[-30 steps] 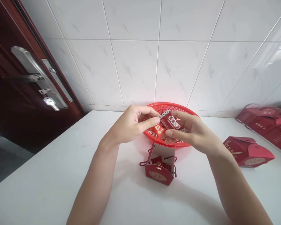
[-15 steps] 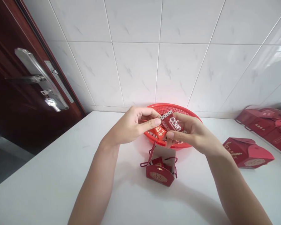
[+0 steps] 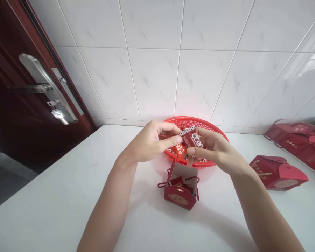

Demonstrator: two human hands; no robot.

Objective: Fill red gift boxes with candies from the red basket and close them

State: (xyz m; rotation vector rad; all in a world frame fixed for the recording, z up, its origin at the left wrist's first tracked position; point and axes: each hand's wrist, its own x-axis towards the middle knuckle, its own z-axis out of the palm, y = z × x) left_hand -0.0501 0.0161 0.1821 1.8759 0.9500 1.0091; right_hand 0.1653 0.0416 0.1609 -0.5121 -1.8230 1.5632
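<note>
Above a red mesh basket [image 3: 212, 127] of wrapped sweets, my right hand [image 3: 212, 148] pinches a dark red packet [image 3: 190, 138] with white lettering. The fingertips of my left hand [image 3: 157, 141] touch that packet's left end and hold an orange-red packet [image 3: 180, 149] just below it. In front of the basket stands a small open red box [image 3: 180, 198] with dark red cord handles and red packets inside. Both hands are above and behind this box.
A closed red box [image 3: 278, 173] sits to the right on the white table [image 3: 68, 182]. More red boxes [image 3: 301, 141] stand at the far right against the tiled wall [image 3: 152, 80]. A dark red door [image 3: 21, 115] with keys is at the left.
My left fingertips have shifted slightly right, and the dark red packet shows more of its dotted edge. The orange-red packet sits slightly lower. The boxes stay in place.
</note>
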